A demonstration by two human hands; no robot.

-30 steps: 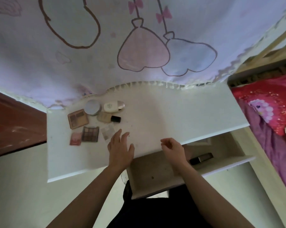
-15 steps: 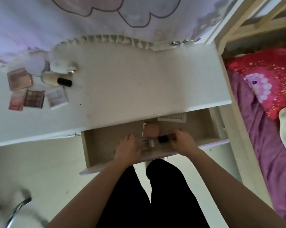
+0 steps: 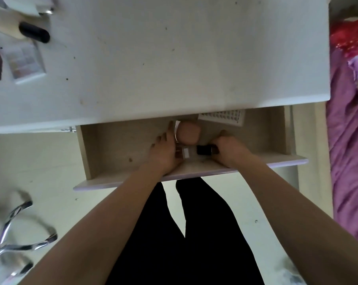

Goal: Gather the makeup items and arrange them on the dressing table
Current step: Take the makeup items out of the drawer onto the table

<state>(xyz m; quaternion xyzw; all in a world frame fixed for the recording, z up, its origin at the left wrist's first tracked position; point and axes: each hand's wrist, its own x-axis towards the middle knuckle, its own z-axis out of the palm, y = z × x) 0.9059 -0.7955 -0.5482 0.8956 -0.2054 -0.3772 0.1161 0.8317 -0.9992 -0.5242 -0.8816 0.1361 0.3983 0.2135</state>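
Both hands are down in the open drawer [image 3: 85,153], lower centre of the frame. The right hand [image 3: 229,149] has its fingers curled round the black cap of a small glass bottle [image 3: 203,150] lying crosswise. The left hand [image 3: 163,155] is stretched flat, thumb side touching the bottle's clear end, fingertips beside a beige makeup sponge [image 3: 189,133]. Upper left on the dressing table [image 3: 174,58] sit an eyeshadow palette [image 3: 23,60] and a black-capped foundation bottle [image 3: 30,32].

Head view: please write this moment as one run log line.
place: open drawer | right hand: grips bottle by black cap | left hand: touches its clear end | sponge: lies behind bottle
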